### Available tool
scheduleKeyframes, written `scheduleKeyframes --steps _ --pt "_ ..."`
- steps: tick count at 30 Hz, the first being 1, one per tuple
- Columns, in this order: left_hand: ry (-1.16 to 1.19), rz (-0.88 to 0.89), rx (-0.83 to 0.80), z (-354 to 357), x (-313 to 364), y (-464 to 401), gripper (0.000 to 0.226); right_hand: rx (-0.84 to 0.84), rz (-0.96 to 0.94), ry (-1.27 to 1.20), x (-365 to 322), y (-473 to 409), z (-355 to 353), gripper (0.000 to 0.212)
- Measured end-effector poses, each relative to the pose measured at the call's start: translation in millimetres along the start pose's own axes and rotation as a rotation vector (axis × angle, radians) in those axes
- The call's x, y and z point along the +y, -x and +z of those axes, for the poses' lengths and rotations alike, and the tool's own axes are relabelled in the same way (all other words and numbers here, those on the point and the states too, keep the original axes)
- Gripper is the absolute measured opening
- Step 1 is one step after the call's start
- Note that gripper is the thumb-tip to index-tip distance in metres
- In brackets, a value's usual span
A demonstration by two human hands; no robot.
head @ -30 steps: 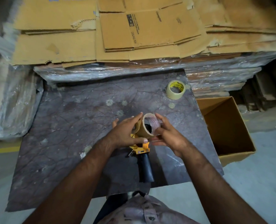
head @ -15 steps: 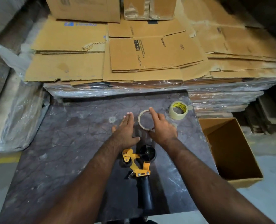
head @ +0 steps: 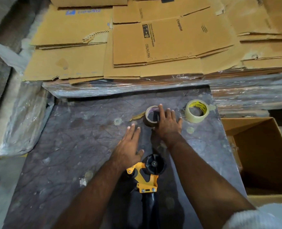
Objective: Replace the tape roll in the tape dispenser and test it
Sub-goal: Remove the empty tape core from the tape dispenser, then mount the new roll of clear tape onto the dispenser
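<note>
Done: black-and-yellow tape dispenser (head: 147, 172) bare | right hand (head: 167, 123) closed on brown used-up cardboard ring (head: 151, 116) | left hand (head: 128, 146) open, holding nothing | left: fit far-right pale new tape roll (head: 196, 110), test

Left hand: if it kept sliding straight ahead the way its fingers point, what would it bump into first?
Probably the crumpled tape scrap, just left of the spent core under the right hand. The left hand points up-table, slightly right; depth is hard to judge, so it might pass beside it.
</note>
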State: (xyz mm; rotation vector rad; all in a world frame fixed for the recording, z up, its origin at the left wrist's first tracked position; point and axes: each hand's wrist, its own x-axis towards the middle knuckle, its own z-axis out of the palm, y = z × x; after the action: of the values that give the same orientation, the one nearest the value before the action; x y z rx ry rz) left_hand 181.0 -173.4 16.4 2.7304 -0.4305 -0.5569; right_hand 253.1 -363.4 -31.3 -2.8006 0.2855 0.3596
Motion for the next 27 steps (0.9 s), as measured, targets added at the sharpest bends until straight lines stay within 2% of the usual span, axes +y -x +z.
scheduleKeyframes --steps 6,9,13,15,19,22,27 --pt "-0.028 0.071 0.042 -2 34 -25 0.085 0.181 0.028 -0.013 47 29 -38 0.089" --pt "-0.063 0.141 0.017 4 63 -35 0.083 0.142 0.077 0.036 80 32 -50 0.080" --pt "-0.108 0.212 -0.026 18 94 -42 0.082 0.004 0.114 0.111 110 29 -47 0.074" --pt "-0.118 0.206 -0.053 26 97 -38 0.081 -0.002 0.119 0.111 115 27 -46 0.067" --pt "-0.121 0.195 -0.075 36 85 -28 0.080 0.120 0.091 0.130 111 30 -50 0.051" --pt "-0.112 0.162 -0.078 32 73 -19 0.080 0.134 0.072 0.155 105 46 -42 0.041" --pt "-0.058 0.151 -0.038 13 58 -2 0.082 0.212 -0.052 0.013 88 102 -20 0.043"
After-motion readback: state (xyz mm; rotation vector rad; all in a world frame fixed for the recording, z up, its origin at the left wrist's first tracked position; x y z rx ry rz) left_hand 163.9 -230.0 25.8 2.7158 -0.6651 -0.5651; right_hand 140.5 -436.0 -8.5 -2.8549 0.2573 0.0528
